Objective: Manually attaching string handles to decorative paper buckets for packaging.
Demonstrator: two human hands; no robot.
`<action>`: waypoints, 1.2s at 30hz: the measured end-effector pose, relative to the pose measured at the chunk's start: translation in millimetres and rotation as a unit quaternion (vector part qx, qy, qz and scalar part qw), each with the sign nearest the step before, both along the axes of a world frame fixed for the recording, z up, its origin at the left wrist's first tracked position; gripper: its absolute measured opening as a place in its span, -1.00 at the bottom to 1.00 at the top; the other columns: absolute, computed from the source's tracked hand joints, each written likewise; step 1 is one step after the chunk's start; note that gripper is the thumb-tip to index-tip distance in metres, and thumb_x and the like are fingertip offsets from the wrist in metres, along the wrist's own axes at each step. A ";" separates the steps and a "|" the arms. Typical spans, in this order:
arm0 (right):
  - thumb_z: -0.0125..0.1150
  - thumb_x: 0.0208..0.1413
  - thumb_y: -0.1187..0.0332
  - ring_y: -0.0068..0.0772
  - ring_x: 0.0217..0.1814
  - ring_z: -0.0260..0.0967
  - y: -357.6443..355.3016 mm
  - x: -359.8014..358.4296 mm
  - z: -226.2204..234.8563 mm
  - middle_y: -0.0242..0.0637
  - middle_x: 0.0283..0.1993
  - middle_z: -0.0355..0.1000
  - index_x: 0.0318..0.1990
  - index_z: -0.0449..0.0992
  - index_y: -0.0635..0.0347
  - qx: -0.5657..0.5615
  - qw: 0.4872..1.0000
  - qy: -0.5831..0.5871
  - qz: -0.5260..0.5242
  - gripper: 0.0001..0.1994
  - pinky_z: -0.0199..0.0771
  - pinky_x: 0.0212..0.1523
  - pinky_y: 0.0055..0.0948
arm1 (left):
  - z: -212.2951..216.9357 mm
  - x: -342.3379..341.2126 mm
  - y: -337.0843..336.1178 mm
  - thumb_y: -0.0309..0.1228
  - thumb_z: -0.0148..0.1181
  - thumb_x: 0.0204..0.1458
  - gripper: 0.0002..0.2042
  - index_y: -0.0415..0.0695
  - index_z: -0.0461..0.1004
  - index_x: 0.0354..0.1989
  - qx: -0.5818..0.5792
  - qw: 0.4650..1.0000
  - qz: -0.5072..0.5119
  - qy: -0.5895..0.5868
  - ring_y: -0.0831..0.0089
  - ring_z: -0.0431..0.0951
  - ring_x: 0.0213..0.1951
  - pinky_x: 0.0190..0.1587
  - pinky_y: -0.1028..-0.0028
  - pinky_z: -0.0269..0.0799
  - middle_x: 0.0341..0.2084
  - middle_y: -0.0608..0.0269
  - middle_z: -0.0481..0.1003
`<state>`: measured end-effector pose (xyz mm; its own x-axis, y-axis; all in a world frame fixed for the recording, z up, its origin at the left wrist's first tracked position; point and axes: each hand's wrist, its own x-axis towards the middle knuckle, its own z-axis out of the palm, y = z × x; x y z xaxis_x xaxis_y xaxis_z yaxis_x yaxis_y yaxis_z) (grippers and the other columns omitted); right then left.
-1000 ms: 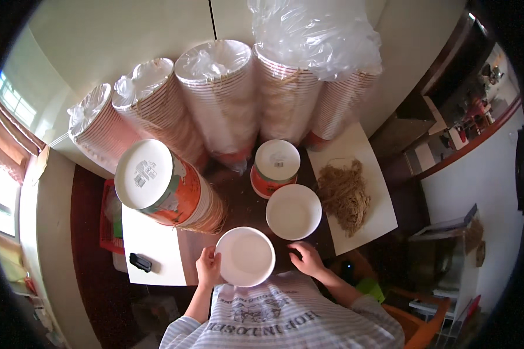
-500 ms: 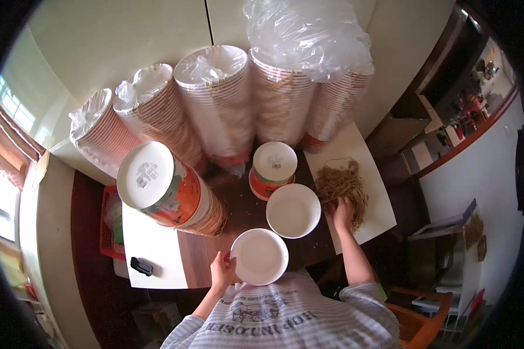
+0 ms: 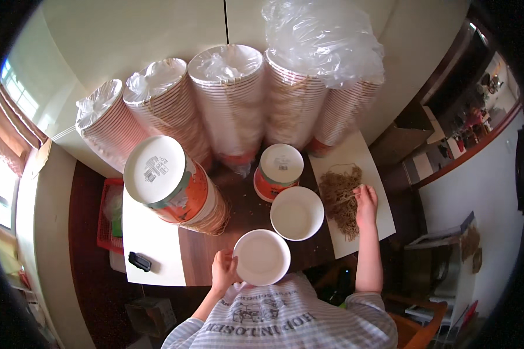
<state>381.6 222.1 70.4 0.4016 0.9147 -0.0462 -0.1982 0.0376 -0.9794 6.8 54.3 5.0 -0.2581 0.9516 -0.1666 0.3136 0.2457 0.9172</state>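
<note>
My left hand (image 3: 225, 270) grips the rim of a white paper bowl (image 3: 261, 257), which faces upward at the table's near edge, against my striped shirt. Another open white paper bowl (image 3: 297, 214) sits just beyond it, and no hand touches that one. On the right, my right hand (image 3: 366, 206) is closed in a pinch at the edge of a tangled heap of tan twine (image 3: 339, 198). Thin strands seem to run from the heap to my fingertips. Behind the bowls, a short stack of upside-down orange paper bowls (image 3: 281, 163) shows a white base.
A taller upside-down stack of orange bowls (image 3: 157, 168), with twine about its lower part, stands left. Several plastic-wrapped bowl stacks (image 3: 230, 104) line the wall. A small black object (image 3: 140, 262) lies at the front left, near a red basket (image 3: 109, 221). A wooden chair (image 3: 413, 326) is at lower right.
My right hand has moved right and up from inside the twine heap to its outer edge, fingers pinched. My left hand stays on the bowl. The view has shifted slightly.
</note>
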 end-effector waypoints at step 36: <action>-0.01 0.06 0.40 -0.79 -0.63 -0.03 -76.8 -97.3 57.7 -0.52 -0.59 0.16 -0.37 0.31 0.18 -0.041 0.971 0.072 0.225 -0.93 -0.10 -0.65 -0.75 | 58.2 -46.4 3.5 -0.49 0.18 -0.12 -0.91 -0.26 0.44 -0.48 0.090 0.983 -0.152 0.054 0.37 0.39 -0.50 -0.48 0.49 0.31 -0.56 0.20 0.37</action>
<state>284.2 145.3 128.0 -0.0540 0.9867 -0.1532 -0.3116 -0.1624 -0.9362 -39.7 57.8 63.2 0.0354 0.9991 0.0246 0.4455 -0.0378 0.8945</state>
